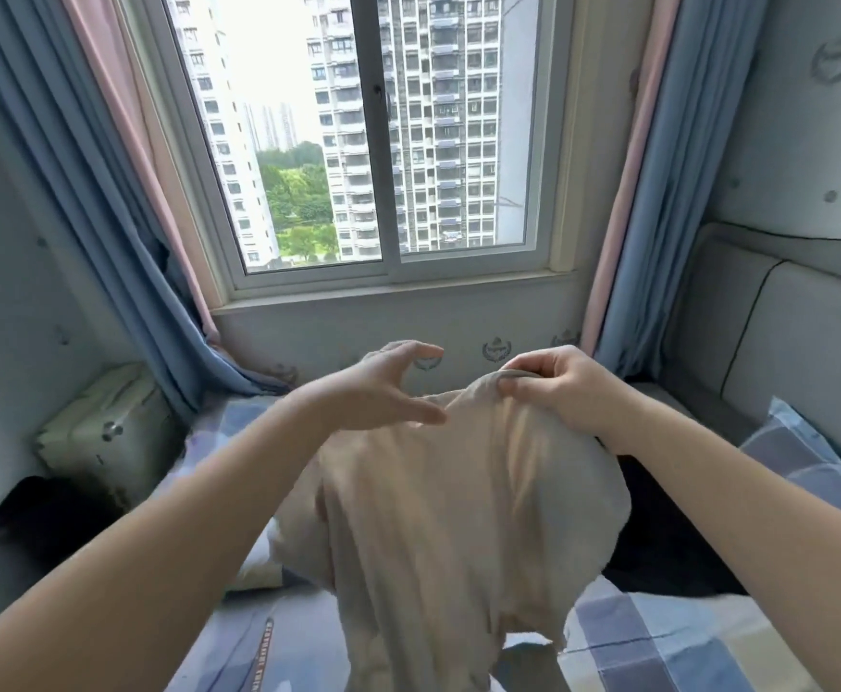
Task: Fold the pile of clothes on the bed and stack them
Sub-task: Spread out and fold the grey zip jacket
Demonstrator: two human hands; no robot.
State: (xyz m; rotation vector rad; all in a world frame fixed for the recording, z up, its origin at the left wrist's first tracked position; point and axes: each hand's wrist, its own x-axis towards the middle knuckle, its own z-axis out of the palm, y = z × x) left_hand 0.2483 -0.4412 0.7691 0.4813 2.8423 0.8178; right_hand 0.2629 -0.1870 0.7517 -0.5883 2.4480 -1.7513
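A beige garment point(438, 516) hangs in the air above the bed point(668, 646), which has a blue and grey checked sheet. My right hand point(563, 387) pinches the garment's top edge and holds it up. My left hand point(383, 387) is just left of that edge with fingers and thumb spread, holding nothing. A dark garment point(668, 541) lies on the bed behind and to the right of the beige one, mostly hidden by it.
A checked pillow point(808, 452) lies at the right, against a grey padded headboard point(783, 332). A pale box point(104, 427) stands at the left by the bed. A window point(368, 142) with blue curtains is straight ahead. Something dark point(39, 516) sits low at the left.
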